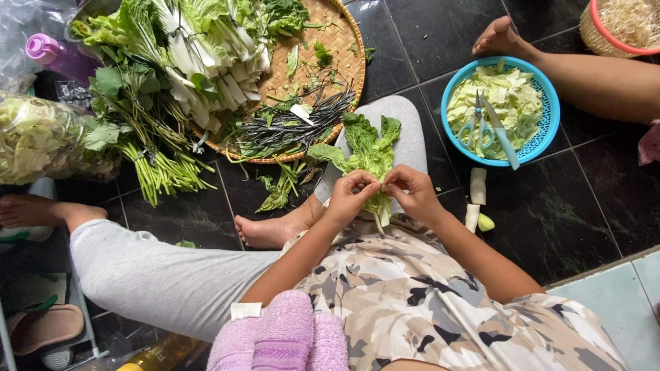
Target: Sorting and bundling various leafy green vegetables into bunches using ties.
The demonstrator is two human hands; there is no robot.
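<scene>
Both hands pinch one leafy green stalk (368,154) over the person's lap: left hand (350,196) and right hand (412,192) each have fingertips closed on it near the stem, leaves pointing away. The leaf looks fresh, crinkled, bright green, whole. Progress judged partial: blue basket (546,130) already holds a layer of cut pale leaves plus scissors (474,127) and a knife (502,137); the woven tray (344,48) still carries a big pile of unprocessed greens (185,55).
</scene>
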